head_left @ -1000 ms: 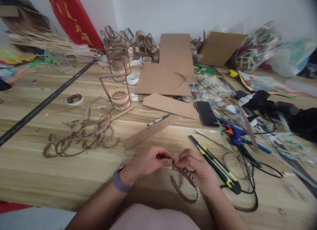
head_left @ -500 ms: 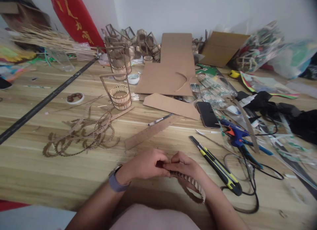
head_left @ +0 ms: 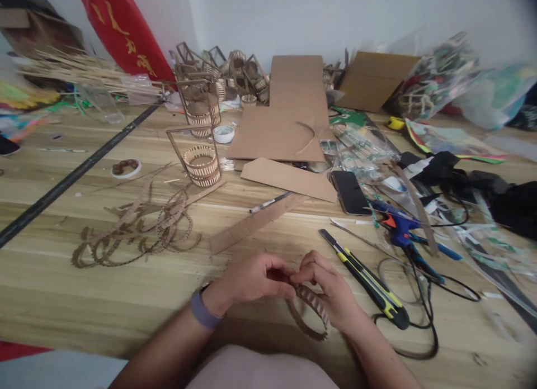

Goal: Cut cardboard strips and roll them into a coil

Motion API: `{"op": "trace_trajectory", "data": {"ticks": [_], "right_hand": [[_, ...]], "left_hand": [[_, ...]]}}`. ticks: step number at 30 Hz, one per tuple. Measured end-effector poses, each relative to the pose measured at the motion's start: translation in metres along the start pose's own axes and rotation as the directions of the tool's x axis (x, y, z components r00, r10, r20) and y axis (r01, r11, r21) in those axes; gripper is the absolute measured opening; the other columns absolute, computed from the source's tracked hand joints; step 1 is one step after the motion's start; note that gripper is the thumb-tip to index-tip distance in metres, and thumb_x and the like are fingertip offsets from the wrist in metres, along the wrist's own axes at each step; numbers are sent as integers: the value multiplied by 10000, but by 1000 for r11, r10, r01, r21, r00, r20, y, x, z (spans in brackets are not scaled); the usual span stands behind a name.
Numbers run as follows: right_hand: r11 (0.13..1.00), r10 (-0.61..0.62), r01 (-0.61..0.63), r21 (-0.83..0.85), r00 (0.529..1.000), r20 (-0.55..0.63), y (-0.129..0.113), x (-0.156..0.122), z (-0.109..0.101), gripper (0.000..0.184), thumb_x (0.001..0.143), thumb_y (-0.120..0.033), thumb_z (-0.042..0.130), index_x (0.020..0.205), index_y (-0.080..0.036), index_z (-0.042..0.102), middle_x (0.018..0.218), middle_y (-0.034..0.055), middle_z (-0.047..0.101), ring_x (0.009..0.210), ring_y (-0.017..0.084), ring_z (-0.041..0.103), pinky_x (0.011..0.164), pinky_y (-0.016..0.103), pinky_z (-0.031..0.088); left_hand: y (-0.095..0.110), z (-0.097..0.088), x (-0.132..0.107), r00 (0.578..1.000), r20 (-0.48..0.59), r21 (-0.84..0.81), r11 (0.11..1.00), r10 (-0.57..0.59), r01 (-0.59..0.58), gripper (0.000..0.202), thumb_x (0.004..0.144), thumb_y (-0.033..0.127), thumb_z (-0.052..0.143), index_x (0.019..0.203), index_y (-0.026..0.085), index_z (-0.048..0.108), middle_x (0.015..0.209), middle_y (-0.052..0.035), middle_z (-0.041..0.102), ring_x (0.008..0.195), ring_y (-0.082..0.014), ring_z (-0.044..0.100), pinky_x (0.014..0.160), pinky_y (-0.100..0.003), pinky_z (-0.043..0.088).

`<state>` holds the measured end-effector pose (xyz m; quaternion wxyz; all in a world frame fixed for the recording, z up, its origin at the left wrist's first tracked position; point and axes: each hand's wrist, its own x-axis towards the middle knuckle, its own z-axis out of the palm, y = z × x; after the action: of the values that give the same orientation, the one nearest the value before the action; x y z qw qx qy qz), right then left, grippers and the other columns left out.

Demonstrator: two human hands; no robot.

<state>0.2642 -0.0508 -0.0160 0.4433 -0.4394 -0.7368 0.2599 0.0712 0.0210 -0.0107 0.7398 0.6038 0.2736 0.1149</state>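
Observation:
Low over the near edge of the table, my left hand (head_left: 262, 280) and my right hand (head_left: 325, 285) meet at the fingertips. Both are closed on a ribbed brown cardboard strip (head_left: 316, 308), which curls into a ring below my right hand. The fingers cover the part of the strip where they pinch. To the right of my right hand lies a black and yellow utility knife (head_left: 364, 280). A tangle of similar ribbed strips (head_left: 138, 232) rests on the table to the left.
A small slatted basket (head_left: 202, 166) with a tall handle stands beyond my hands, several more behind it. Flat cardboard (head_left: 277, 134), a phone (head_left: 350, 192) and a blue glue gun (head_left: 400, 227) with its black cord lie on the right. A long black bar (head_left: 84, 168) crosses the left side.
The strip's loop has swung left and now shows as a rounder ring. My right hand's fingers have lifted and shifted along the strip; my left hand has moved slightly right.

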Motion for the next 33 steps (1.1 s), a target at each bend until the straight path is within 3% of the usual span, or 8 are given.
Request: {"op": "trace_trajectory", "data": {"ticks": [6,10,14,19,24,29,33], "right_hand": [[998,-42,39,-48,998,-53,-2,3,1,138,927,-338,634,828,-244,657,725,-1,536,647,146,544,543,247,456],[993,-97,91,-72,992,-86,-7,6,-1,8,917,-263,644,911,-257,645,763,5,577,690,153,577,582,257,488],[979,-182,163,-125,972,-150,-10,6,-1,100,886,-171,669,902,-270,658,773,3,596,681,148,593,570,260,483],[981,-185,172,-93,969,-162,-10,5,2,143,860,-139,689,822,-277,680,734,-12,610,627,135,588,536,262,475],[998,-59,51,-46,980,-192,-8,2,2,156,823,-150,698,750,-283,661,703,-14,606,597,150,581,511,289,474],[989,-141,126,-79,965,-223,-10,4,0,165,817,-113,700,795,-275,682,746,-14,633,631,143,608,554,276,497],[990,-137,126,-64,967,-215,-11,5,2,159,813,-113,722,813,-262,666,843,5,675,720,147,657,596,256,522]], "left_hand": [[-6,7,2,999,-18,-118,992,41,-43,328,726,408,799,942,166,750,900,-27,729,843,-178,616,800,-290,453],[-4,9,2,996,-63,-155,986,58,-67,369,719,477,804,884,156,730,848,-20,698,808,-166,589,784,-289,437],[-2,9,2,992,-118,-284,956,43,-75,451,683,558,816,855,153,720,775,-2,653,749,-137,550,764,-275,416],[-1,7,3,986,-164,-376,922,36,-96,460,650,546,848,826,141,720,717,21,598,676,-99,470,696,-245,386],[-1,5,3,984,-170,-281,955,53,-100,470,689,566,811,860,139,715,750,11,620,706,-111,500,710,-248,396],[-1,4,1,982,-153,-65,990,114,-125,376,802,495,729,918,138,710,838,-24,677,774,-146,575,741,-261,424],[5,1,-3,970,-106,178,964,220,-199,243,872,386,667,912,151,715,884,-33,697,802,-158,602,735,-255,426]]}}
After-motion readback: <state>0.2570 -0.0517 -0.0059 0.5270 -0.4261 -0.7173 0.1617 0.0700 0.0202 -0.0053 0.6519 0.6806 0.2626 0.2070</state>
